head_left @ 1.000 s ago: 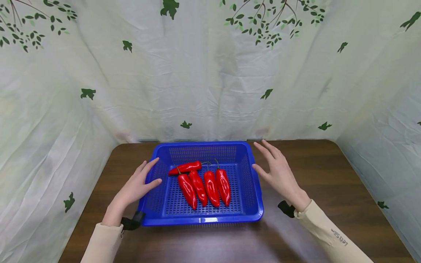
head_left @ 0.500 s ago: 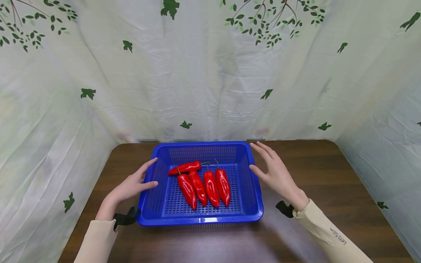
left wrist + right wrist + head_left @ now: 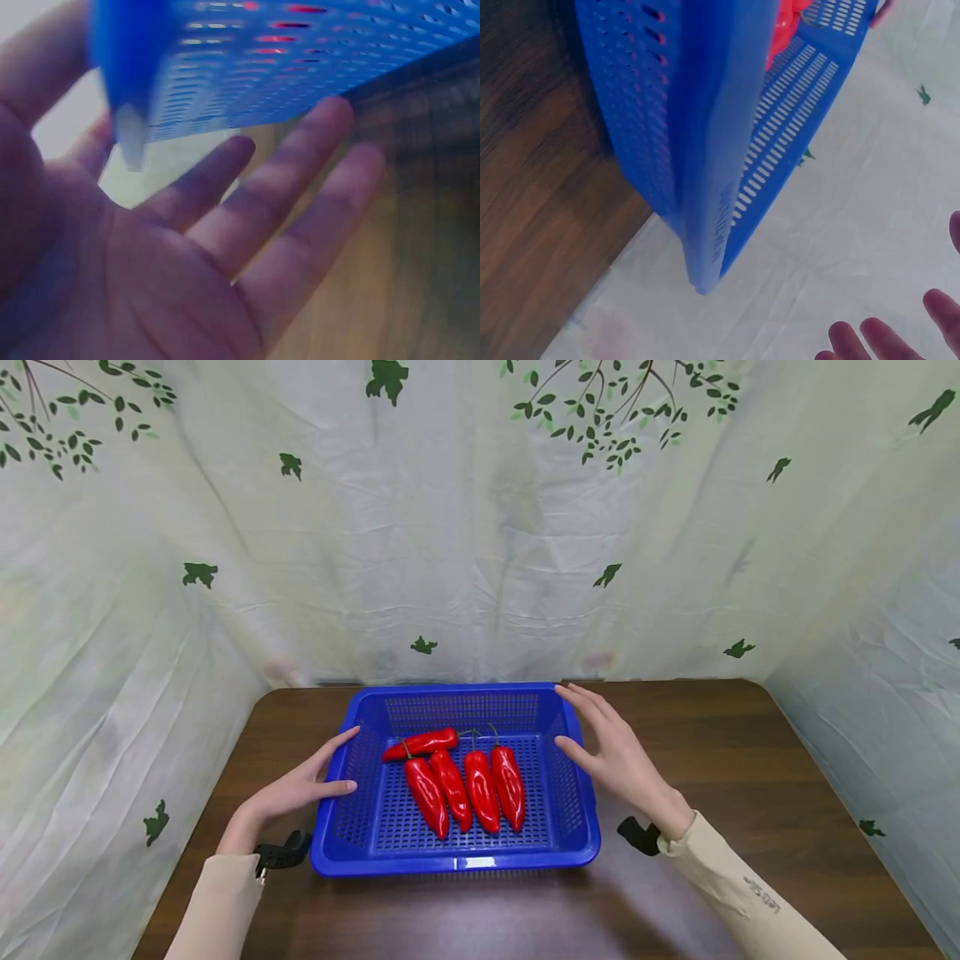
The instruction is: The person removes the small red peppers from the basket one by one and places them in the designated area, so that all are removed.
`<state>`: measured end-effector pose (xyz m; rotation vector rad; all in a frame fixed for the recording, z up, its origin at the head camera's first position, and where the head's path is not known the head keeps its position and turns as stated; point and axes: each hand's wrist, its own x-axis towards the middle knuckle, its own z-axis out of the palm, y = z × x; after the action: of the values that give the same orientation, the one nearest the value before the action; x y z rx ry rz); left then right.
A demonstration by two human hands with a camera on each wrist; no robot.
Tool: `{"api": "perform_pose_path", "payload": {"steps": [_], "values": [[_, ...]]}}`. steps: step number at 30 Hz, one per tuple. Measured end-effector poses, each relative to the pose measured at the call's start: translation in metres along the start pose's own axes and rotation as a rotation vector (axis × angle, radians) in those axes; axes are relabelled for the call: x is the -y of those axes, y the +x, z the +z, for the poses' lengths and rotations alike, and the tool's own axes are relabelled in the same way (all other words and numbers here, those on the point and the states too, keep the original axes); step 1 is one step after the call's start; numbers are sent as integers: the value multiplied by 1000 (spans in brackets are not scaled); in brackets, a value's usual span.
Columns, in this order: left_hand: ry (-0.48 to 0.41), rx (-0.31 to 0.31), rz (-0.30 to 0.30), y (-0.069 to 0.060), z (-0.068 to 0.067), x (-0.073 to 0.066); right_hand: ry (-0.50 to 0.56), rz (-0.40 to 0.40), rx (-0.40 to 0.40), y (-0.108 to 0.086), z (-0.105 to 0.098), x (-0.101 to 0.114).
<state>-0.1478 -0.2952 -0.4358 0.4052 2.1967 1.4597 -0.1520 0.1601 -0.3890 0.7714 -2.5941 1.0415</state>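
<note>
A blue perforated plastic basket [image 3: 457, 862] sits on the table with several glossy red peppers [image 3: 482, 791] inside. At its left rim is my left hand [image 3: 296, 789], thumb and index finger reaching over the edge. In the left wrist view, that hand's other fingers [image 3: 262, 202] spread, fairly straight, below the rim and outside the mesh wall. Whether the palm touches the rim is unclear. My right hand [image 3: 618, 752] hovers at the right rim, its thumb and fingertips over the edge. The right wrist view has its fingertips [image 3: 885, 341] apart from the basket.
The brown wooden table [image 3: 720, 760] extends to both sides of the basket and in front of it. A pale leaf-print curtain [image 3: 480, 543] hangs behind the table's back edge, close to the basket's far rim, and along both sides.
My right hand has moved left, over the basket's right rim. The left hand has shifted slightly left and lower around the left rim. The peppers keep their arrangement.
</note>
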Motion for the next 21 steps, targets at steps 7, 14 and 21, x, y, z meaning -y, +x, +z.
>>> {"api": "perform_pose_path", "payload": {"steps": [7, 14, 21], "values": [[-74, -2, -23, 7, 4, 11, 24, -6, 19, 3, 5, 5], [-170, -22, 5, 10, 8, 22, 51, -20, 36, 7, 11, 7], [-227, -34, 5, 11, 10, 22, 77, -18, 55, 11, 17, 11]]}}
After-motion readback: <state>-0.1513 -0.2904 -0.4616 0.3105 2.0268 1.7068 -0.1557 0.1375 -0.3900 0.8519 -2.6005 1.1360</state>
